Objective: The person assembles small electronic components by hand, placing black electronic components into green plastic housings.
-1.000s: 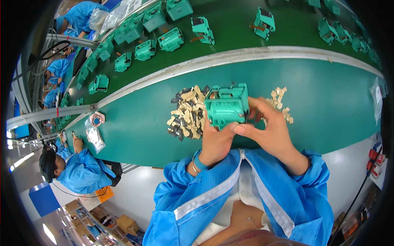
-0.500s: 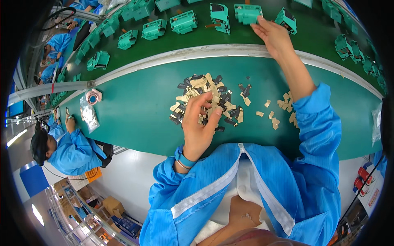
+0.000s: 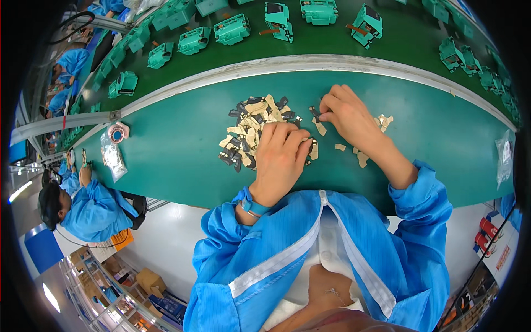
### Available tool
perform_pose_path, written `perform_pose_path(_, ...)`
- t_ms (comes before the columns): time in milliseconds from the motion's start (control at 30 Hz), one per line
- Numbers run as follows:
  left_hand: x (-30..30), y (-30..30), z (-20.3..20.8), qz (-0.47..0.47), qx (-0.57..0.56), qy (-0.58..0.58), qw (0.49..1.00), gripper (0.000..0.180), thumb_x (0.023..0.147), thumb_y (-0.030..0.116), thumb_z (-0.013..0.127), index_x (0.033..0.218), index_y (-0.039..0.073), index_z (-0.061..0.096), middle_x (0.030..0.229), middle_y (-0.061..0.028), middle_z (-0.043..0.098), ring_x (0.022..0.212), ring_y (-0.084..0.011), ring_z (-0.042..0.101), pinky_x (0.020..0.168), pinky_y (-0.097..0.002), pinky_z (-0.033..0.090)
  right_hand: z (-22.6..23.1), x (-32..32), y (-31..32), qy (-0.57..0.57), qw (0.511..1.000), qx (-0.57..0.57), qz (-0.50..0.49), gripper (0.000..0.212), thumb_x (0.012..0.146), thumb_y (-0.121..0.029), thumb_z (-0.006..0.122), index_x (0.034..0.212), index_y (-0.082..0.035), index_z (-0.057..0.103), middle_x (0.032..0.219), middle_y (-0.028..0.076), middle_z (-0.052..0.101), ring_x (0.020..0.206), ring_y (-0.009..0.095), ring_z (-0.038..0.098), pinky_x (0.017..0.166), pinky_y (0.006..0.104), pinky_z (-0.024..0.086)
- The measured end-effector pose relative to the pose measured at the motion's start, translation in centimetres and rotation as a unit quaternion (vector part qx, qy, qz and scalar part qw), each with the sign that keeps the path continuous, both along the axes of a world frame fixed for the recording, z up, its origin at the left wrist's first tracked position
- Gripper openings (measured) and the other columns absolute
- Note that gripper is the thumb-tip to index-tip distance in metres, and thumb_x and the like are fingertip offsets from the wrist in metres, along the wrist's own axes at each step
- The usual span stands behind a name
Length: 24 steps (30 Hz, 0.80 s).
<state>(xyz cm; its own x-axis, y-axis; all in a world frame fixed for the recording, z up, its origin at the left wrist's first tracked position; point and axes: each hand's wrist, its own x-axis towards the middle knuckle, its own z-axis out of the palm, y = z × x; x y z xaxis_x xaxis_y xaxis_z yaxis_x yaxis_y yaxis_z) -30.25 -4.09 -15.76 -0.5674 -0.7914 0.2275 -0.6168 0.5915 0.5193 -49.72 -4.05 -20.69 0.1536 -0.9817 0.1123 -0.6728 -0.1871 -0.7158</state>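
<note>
My left hand (image 3: 281,157) rests at the right edge of a pile of small black strips with cream paper backing (image 3: 257,119). Its fingers curl down with the thumb close to them; whatever lies between the fingertips is hidden. My right hand (image 3: 348,116) is just right of the pile, thumb and forefinger pinched at the end of a black strip (image 3: 315,112). A cream piece (image 3: 321,129) lies just below that strip. Behind and below the right hand are loose cream backing pieces (image 3: 362,159), partly covered by the wrist.
Beyond a pale rail (image 3: 260,67), green housings (image 3: 232,29) stand on a dark green belt (image 3: 310,47). At the table's left are a tape roll (image 3: 118,132) and a clear bag (image 3: 113,157); another bag (image 3: 504,157) lies far right. A co-worker (image 3: 97,213) sits at left.
My right hand has come back from a green housing on the belt to the strips on the table. The left hand's fingers have closed further at the pile. The whole view has shifted slightly.
</note>
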Motion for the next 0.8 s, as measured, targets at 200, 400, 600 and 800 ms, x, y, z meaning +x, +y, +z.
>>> perform_pose_path(200, 0.6, -0.2, 0.0, 0.024, 0.027, 0.030, 0.999, 0.020, 0.075, 0.006, 0.073, 0.093, 0.003, 0.066, 0.094, -0.0082, 0.060, 0.091, -0.0269, 0.055, 0.078, -0.0361, 0.047, 1.2, -0.4, 0.5, -0.148, 0.978, 0.145, 0.008, 0.016, 0.080, -0.005, 0.070, 0.091, -0.001, 0.060, 0.087, 0.008, 0.058, 0.082, 0.021, 0.057, 0.074, 0.0325, 0.047)
perform_pose_path(400, -0.4, 0.1, -0.2, 0.002, 0.135, 0.213, 0.968, 0.024, 0.076, 0.005, 0.073, 0.099, 0.002, 0.065, 0.096, -0.0106, 0.064, 0.087, -0.0253, 0.061, 0.075, -0.0337, 0.050, 2.6, 1.6, 3.4, -0.561, 0.792, 0.234, -0.062, 0.020, 0.088, -0.001, 0.063, 0.107, 0.001, 0.057, 0.092, 0.008, 0.065, 0.085, 0.011, 0.063, 0.076, 0.0249, 0.050)
perform_pose_path(600, -1.1, 0.3, 0.7, -0.040, -0.003, 0.186, 0.982, 0.019, 0.076, -0.001, 0.071, 0.094, -0.001, 0.064, 0.095, -0.0122, 0.066, 0.085, -0.0276, 0.063, 0.072, -0.0333, 0.052, 4.4, 2.2, 5.1, -0.582, 0.777, 0.234, -0.051, 0.024, 0.089, 0.002, 0.060, 0.113, 0.003, 0.055, 0.095, 0.010, 0.066, 0.087, 0.013, 0.064, 0.078, 0.0257, 0.052)
perform_pose_path(800, -0.5, 0.4, 0.5, -0.072, -0.021, 0.214, 0.974, 0.017, 0.075, -0.002, 0.069, 0.092, -0.002, 0.065, 0.095, -0.0146, 0.066, 0.082, -0.0294, 0.065, 0.069, -0.0355, 0.053, 5.6, 2.8, 6.3, -0.397, 0.901, 0.138, -0.112, 0.031, 0.089, 0.005, 0.058, 0.119, 0.002, 0.054, 0.107, 0.015, 0.067, 0.094, 0.019, 0.067, 0.079, 0.0267, 0.053)
